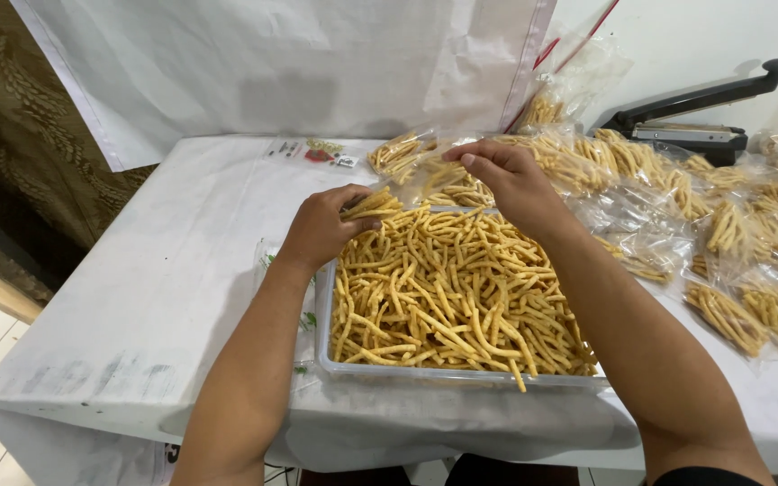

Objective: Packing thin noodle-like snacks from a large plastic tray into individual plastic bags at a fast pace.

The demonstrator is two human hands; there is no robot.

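Our left hand (321, 225) clenches a bunch of fried sticks (371, 204) at the tray's (461, 375) ten o'clock corner; our right hand (508, 175) pinches open a clear bag (425, 171) at twelve o'clock, on the tabletop (182, 252).

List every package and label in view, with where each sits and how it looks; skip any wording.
Clear bag: behind the tray, held open by the right hand; transparent, partly filled with yellow sticks.
Filled bags: spread over the table's right side; small, clear, holding yellow sticks.
Printed labels: flat on the white cloth at the back, left of the bags; small, white with red and green.
Tray: table centre; clear, rectangular, full of sticks.
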